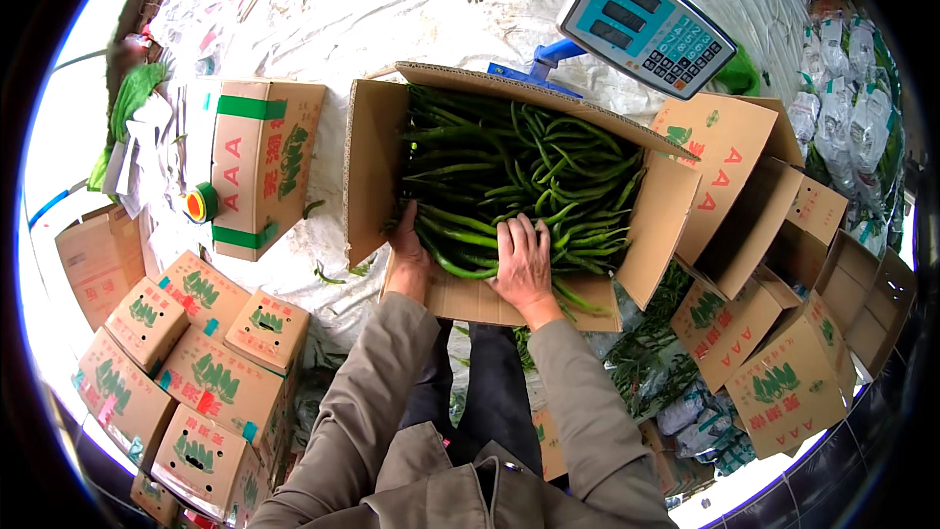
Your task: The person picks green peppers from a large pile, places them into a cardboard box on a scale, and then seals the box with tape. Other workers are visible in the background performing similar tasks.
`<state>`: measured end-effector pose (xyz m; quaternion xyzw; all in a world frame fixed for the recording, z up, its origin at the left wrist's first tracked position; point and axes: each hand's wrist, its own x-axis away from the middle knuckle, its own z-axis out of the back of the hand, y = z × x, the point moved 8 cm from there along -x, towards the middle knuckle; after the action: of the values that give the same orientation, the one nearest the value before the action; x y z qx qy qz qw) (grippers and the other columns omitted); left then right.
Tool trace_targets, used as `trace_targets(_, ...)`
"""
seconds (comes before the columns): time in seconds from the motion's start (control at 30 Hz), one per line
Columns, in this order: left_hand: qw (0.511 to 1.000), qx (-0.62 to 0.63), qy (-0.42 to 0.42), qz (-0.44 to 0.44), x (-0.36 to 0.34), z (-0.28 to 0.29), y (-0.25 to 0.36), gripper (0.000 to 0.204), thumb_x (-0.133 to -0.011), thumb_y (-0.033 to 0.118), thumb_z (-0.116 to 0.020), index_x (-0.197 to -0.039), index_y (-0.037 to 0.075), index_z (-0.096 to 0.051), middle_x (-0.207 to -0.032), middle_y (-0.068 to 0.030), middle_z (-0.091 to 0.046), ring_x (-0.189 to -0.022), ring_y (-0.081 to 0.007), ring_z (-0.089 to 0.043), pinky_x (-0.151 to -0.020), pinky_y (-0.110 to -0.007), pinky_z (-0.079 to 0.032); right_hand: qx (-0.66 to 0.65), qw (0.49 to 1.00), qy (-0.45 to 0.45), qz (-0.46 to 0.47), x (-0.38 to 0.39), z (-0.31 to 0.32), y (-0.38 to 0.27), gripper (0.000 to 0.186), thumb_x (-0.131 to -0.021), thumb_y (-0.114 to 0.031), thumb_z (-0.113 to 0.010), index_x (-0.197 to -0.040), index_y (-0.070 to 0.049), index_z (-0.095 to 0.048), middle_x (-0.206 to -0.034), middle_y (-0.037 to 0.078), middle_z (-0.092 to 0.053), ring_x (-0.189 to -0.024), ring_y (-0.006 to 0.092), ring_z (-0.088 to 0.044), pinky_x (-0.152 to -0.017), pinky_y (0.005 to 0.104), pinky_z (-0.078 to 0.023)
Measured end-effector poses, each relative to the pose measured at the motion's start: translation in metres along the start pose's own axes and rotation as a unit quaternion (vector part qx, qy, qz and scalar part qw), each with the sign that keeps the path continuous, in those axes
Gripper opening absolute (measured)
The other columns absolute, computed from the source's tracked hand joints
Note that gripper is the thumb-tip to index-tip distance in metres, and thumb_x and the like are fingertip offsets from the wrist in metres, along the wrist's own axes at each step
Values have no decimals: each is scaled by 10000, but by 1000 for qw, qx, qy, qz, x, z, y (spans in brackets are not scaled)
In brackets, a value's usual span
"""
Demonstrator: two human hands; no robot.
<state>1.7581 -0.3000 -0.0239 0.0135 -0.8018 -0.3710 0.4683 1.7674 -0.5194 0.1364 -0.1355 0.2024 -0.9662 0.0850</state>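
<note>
Long green chili peppers (548, 152) fill an open cardboard box (373, 162) in front of me, mostly lying lengthwise from left to right. At the box's near left corner, my left hand (409, 253) is closed at the ends of some peppers; part of its fingers is hidden. My right hand (522, 260) lies over the near peppers with its fingers bent and pressed onto them. Several pepper tips hang over the near flap (470, 302). Beyond the box's far wall stands a scale display (646, 22) with a keypad, on a blue post.
To the left sits a closed carton (269, 167) with green tape and a tape roll (201, 203) beside it. Stacked cartons (211, 372) fill the lower left. Open cartons (725, 176) crowd the right, near bagged goods (852, 108). Loose peppers (328, 276) lie on the white sheet (392, 0).
</note>
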Motion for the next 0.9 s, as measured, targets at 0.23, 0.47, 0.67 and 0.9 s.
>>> trace_targets(0.23,938,-291,121,-144,57,-29,40,643,-932,257,-713,-1391,-106,-448,-1341,-194,-578,-1200,-304,-572,-1048,-385,-433,79,983,2,164,16,-3,14,616,-862,-268,-592,-1402,-2,-462,-1344,195,-488,-1350,394,-416,-1150,608,-299)
trace_targets(0.47,704,-610,-85,-353,168,-102,70,782,-857,188,-741,-1472,-95,-350,-1553,-304,-214,-1446,-493,-192,-1192,-532,-198,63,941,-52,329,-9,37,45,947,-530,-479,-843,-1345,-114,-531,-1339,104,-519,-1331,335,-452,-1199,528,-296)
trace_targets(0.67,403,-716,-448,-351,206,-115,4,865,-794,378,-742,-1541,113,-396,-1630,-207,-250,-1504,-377,-254,-1210,-522,-194,46,981,12,189,37,103,83,950,-560,-369,-911,-1377,-88,-515,-1418,151,-454,-1364,365,-414,-1134,533,-371)
trace_targets(0.9,301,-682,-537,-393,221,-139,-8,877,-745,422,-764,-1480,47,-467,-1606,-197,-310,-1478,-361,-318,-1178,-525,-274,70,997,17,6,103,72,96,1061,-553,-398,-934,-1414,-21,-442,-1439,205,-422,-1385,426,-363,-1145,561,-321)
